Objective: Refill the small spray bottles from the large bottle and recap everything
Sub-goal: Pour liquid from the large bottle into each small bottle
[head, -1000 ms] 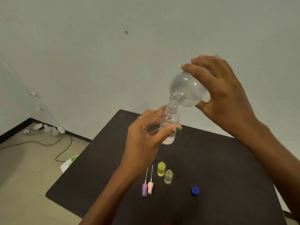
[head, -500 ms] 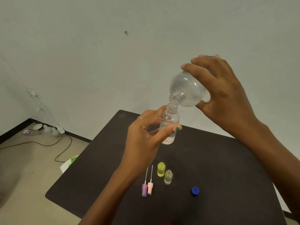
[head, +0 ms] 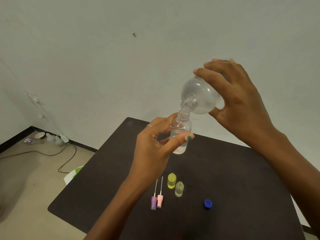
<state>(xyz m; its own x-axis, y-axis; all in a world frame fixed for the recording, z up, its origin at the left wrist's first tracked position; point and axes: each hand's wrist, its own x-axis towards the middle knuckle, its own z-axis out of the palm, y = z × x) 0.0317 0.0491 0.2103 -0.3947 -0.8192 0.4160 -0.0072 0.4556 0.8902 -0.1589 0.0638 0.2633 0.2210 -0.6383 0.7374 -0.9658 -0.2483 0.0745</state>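
one large clear bottle (head: 201,96) is counted, and three small bottles: one clear and held (head: 181,134), one yellow (head: 171,181), one clear and standing (head: 179,189). two spray tops with dip tubes are seen, purple (head: 153,202) and pink (head: 159,201). one blue cap (head: 208,203) is found on one dark table (head: 242,187). two hands are seen.

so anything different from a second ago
Nothing visibly changed: the right hand holds the large clear bottle tipped mouth-to-mouth over the small clear bottle, which the left hand grips above the dark table.
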